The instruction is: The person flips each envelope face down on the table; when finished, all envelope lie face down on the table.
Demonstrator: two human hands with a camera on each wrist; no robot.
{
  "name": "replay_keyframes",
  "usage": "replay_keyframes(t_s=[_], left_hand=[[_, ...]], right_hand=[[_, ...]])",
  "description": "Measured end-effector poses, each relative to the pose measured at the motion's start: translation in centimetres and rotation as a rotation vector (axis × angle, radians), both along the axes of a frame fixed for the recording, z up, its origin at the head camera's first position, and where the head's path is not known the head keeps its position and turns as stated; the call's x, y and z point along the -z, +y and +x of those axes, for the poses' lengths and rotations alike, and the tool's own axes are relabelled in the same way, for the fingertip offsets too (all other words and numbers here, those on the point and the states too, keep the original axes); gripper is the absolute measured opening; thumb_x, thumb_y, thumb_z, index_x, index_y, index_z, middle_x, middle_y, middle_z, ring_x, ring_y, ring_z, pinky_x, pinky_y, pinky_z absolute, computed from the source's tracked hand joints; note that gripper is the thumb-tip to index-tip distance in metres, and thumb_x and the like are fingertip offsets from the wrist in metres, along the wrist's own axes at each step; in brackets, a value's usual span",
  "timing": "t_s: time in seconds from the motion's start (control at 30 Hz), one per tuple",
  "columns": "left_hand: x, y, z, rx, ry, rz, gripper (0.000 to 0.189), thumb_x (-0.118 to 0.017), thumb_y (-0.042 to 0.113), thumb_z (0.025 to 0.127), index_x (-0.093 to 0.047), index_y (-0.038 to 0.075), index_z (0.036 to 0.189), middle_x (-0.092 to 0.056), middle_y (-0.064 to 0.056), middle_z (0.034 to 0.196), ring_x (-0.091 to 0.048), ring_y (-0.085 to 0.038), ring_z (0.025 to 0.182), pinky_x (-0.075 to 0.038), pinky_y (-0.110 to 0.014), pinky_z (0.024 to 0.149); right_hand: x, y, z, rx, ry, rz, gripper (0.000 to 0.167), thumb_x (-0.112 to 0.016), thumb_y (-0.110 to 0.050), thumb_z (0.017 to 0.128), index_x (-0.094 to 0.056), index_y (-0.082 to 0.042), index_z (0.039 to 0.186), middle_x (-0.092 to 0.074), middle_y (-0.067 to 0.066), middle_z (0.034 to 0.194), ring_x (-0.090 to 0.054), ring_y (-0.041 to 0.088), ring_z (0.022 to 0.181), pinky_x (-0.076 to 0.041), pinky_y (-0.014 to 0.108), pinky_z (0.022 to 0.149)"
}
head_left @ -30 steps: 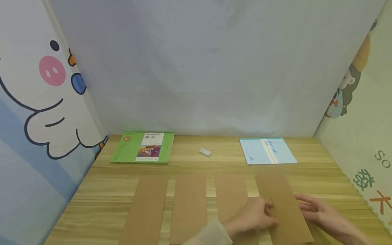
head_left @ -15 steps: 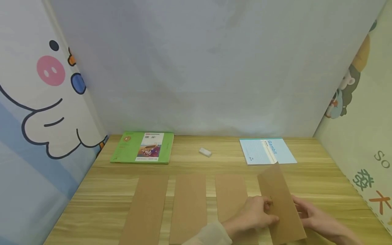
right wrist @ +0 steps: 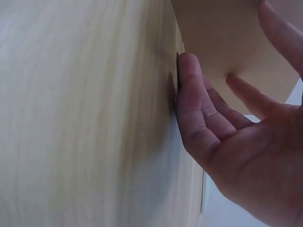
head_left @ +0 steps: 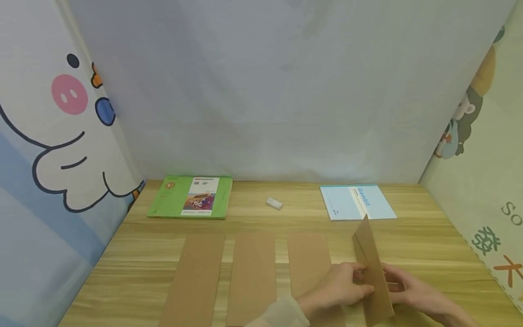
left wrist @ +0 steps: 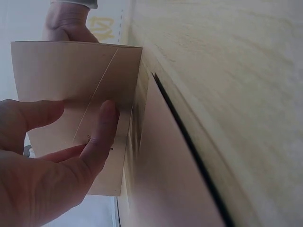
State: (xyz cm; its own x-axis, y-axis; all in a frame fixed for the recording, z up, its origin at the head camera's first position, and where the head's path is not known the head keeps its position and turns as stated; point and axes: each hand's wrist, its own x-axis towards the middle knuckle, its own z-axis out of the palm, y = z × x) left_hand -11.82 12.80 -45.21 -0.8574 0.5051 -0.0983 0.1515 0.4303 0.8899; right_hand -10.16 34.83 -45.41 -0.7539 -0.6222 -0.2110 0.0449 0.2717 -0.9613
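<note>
A brown cardboard strip [head_left: 371, 254] stands on its long edge, almost upright, between my two hands. On its left face, my left hand [head_left: 341, 284] touches the card with thumb and bent fingers. A thin slanting line and a small dark mark show on that face of the cardboard [left wrist: 57, 75] in the left wrist view. From the other side, my right hand [head_left: 412, 288] rests its fingertips against the card, its lowest fingers [right wrist: 190, 80] close to the tabletop. Neither hand wraps around the strip.
Three more brown strips lie flat in a row: left [head_left: 196, 277], middle [head_left: 253, 272] and right [head_left: 308, 254]. Behind them on the wooden table [head_left: 122, 254] are a green book [head_left: 175, 195], a white eraser [head_left: 274, 203] and a light-blue notebook [head_left: 343, 200]. Fabric walls enclose the table.
The cardboard strip has tipped from a leaning position to nearly upright, its right side swinging leftward. My right hand has moved left along with it. My left hand has barely moved.
</note>
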Motion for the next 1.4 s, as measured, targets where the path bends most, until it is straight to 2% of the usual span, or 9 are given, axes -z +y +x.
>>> replay_keyframes(t_s=[0.17, 0.27, 0.53, 0.63, 0.8, 0.97, 1.13, 1.27, 1.4], left_hand=[[-0.1, -0.1, 0.1, 0.000, -0.086, 0.109, 0.045, -0.073, 0.014, 0.084, -0.060, 0.006, 0.127, -0.068, 0.004, 0.095, -0.060, -0.003, 0.058, -0.049, -0.018, 0.052], [-0.2, -0.1, 0.2, -0.006, -0.160, 0.188, 0.045, -0.071, 0.011, 0.086, -0.057, 0.004, 0.129, -0.068, 0.002, 0.096, -0.061, -0.008, 0.053, -0.051, -0.022, 0.048], [-0.2, -0.2, 0.2, -0.005, -0.226, 0.316, 0.039, -0.063, 0.014, 0.091, -0.058, 0.001, 0.127, -0.068, 0.001, 0.095, -0.065, -0.014, 0.056, -0.054, -0.026, 0.051], [-0.2, -0.2, 0.2, 0.002, -0.242, 0.341, 0.037, -0.059, 0.021, 0.095, -0.059, 0.001, 0.126, -0.068, 0.001, 0.093, -0.066, -0.015, 0.059, -0.054, -0.028, 0.052], [-0.5, -0.4, 0.2, 0.014, -0.275, 0.368, 0.040, -0.051, 0.036, 0.098, -0.065, 0.003, 0.116, -0.069, 0.003, 0.088, -0.066, -0.016, 0.063, -0.055, -0.030, 0.055], [-0.9, -0.6, 0.3, 0.004, -0.313, 0.408, 0.042, -0.052, 0.040, 0.097, -0.067, 0.005, 0.115, -0.068, 0.005, 0.086, -0.067, -0.018, 0.066, -0.055, -0.031, 0.057], [-0.9, -0.5, 0.4, -0.007, -0.301, 0.413, 0.041, -0.055, 0.036, 0.096, -0.065, 0.007, 0.122, -0.069, 0.005, 0.087, -0.067, -0.018, 0.065, -0.055, -0.030, 0.056], [-0.9, -0.5, 0.4, -0.011, -0.293, 0.419, 0.040, -0.054, 0.034, 0.096, -0.064, 0.006, 0.123, -0.069, 0.002, 0.094, -0.067, -0.018, 0.066, -0.055, -0.029, 0.058], [-1.1, -0.6, 0.3, -0.053, -0.234, 0.381, 0.041, -0.055, 0.030, 0.095, -0.061, 0.004, 0.126, -0.068, -0.001, 0.105, -0.065, -0.016, 0.062, -0.054, -0.028, 0.057]], right_hand=[[-0.1, -0.1, 0.0, 0.000, -0.019, -0.013, 0.068, -0.053, -0.003, 0.096, -0.008, 0.012, 0.145, -0.018, 0.046, 0.139, -0.046, 0.007, 0.119, -0.044, 0.027, 0.089], [-0.1, -0.2, -0.1, -0.002, -0.026, -0.022, 0.068, -0.052, -0.003, 0.096, -0.007, 0.012, 0.145, -0.019, 0.045, 0.140, -0.045, 0.000, 0.116, -0.044, 0.027, 0.090], [-0.3, -0.3, -0.1, 0.007, -0.036, -0.012, 0.069, -0.052, -0.002, 0.097, -0.007, 0.008, 0.147, -0.027, 0.042, 0.138, -0.048, 0.004, 0.116, -0.044, 0.025, 0.088], [-0.5, -0.4, -0.1, 0.017, -0.026, 0.016, 0.067, -0.053, -0.003, 0.096, -0.011, 0.005, 0.148, -0.027, 0.041, 0.140, -0.047, 0.011, 0.119, -0.043, 0.025, 0.088], [-0.9, -0.4, 0.0, 0.055, -0.026, 0.091, 0.067, -0.055, -0.007, 0.096, -0.015, -0.001, 0.149, -0.029, 0.038, 0.141, -0.040, 0.033, 0.123, -0.041, 0.035, 0.088], [-0.9, -0.3, 0.1, 0.043, -0.043, 0.064, 0.071, -0.054, -0.005, 0.096, -0.007, 0.002, 0.149, -0.028, 0.040, 0.139, -0.043, 0.033, 0.121, -0.040, 0.039, 0.088], [-0.9, -0.4, 0.0, 0.032, -0.054, 0.024, 0.068, -0.053, -0.004, 0.096, -0.010, -0.002, 0.149, -0.029, 0.038, 0.140, -0.045, 0.035, 0.120, -0.038, 0.043, 0.090], [-0.9, -0.4, 0.1, 0.060, -0.050, 0.048, 0.066, -0.054, -0.005, 0.096, -0.015, -0.005, 0.149, -0.029, 0.038, 0.139, -0.045, 0.039, 0.119, -0.038, 0.050, 0.090], [-1.0, -0.3, 0.3, 0.098, -0.035, 0.080, 0.068, -0.056, -0.007, 0.095, -0.015, -0.003, 0.149, -0.032, 0.037, 0.138, -0.048, 0.042, 0.116, -0.041, 0.045, 0.088]])
